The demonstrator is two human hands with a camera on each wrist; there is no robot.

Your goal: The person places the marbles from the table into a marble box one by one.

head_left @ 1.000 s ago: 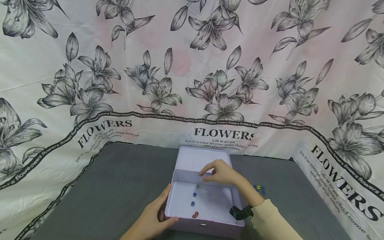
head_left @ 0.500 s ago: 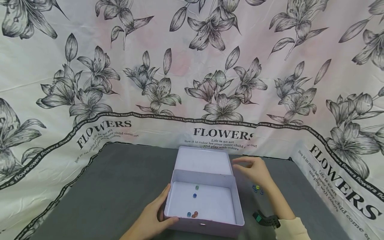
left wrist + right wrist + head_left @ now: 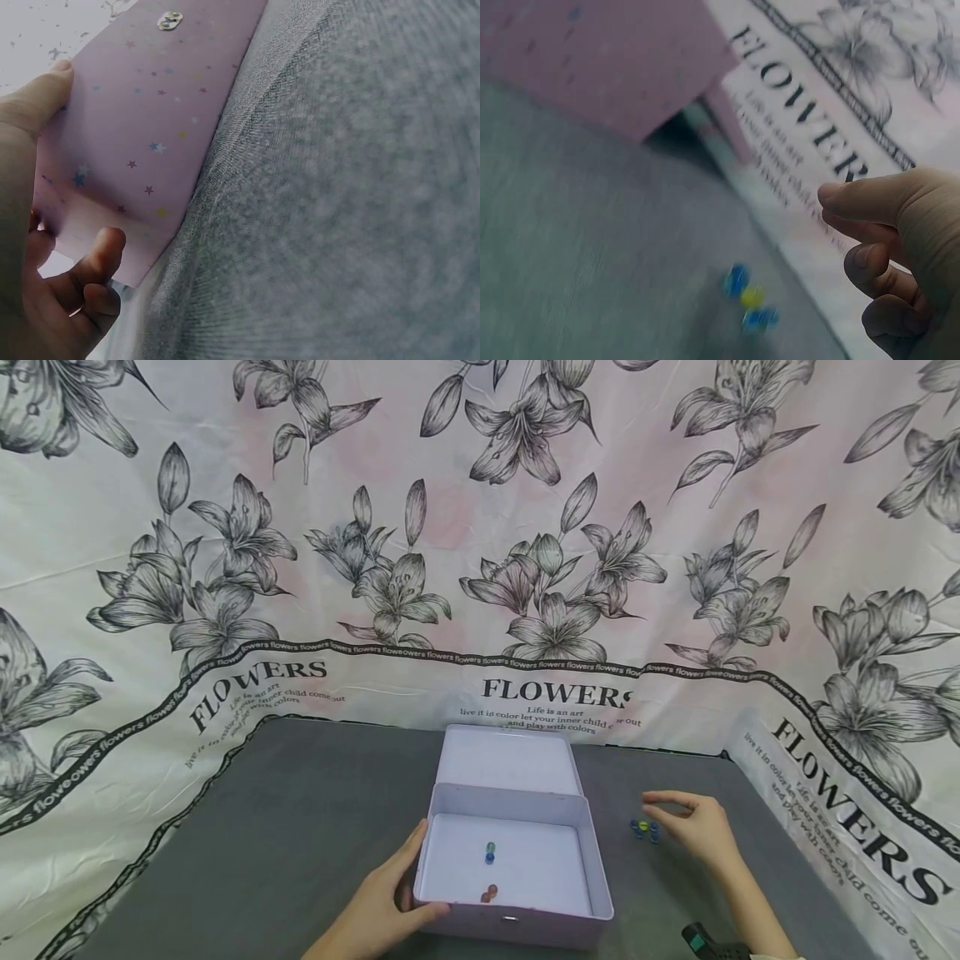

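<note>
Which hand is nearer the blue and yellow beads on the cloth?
Right. The right hand is close beside the blue and yellow beads, not touching them. The left hand is farther off, across the box, gripping its left front corner.

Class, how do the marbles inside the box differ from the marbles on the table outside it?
The inside marbles include green and reddish-brown ones; the outside marbles show blue and yellow. The inside marbles lie in two pairs, clearly apart; the outside marbles sit in one cluster. Both groups include blue.
</note>
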